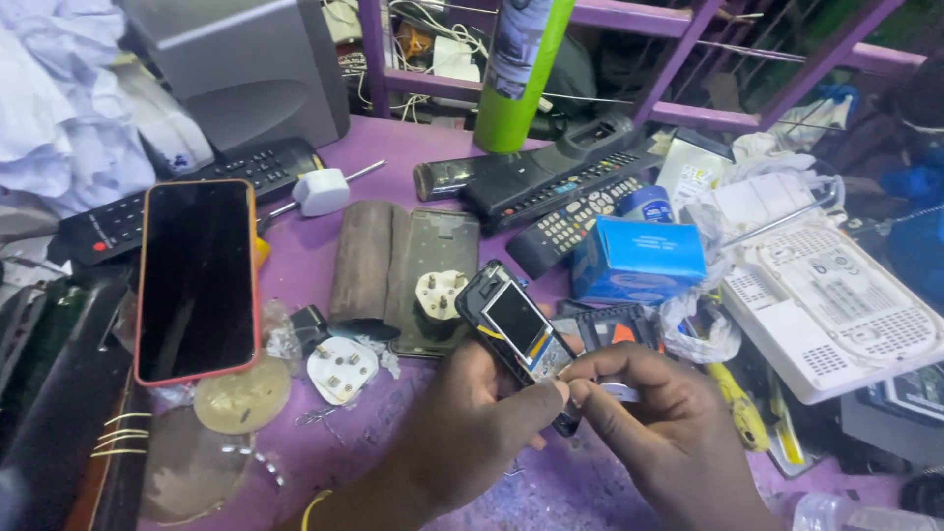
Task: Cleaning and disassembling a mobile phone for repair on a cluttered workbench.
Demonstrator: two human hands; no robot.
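Red-cased smartphone at far left, face up on purple table. White plug lies just right of it. My left hand grips small opened phone from below, thumb on its lower end, screen tilted up over table centre. My right hand pinches same phone's lower edge, thumb meeting forefinger. Blue box behind, white router far right.

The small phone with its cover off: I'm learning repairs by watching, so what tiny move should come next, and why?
Probably lift the lower edge a little further. The left hand cradles the small phone from below, while the right hand pinches at its bottom end, thumb against thumb. Both hands meet there, so the work seems to be at that end.
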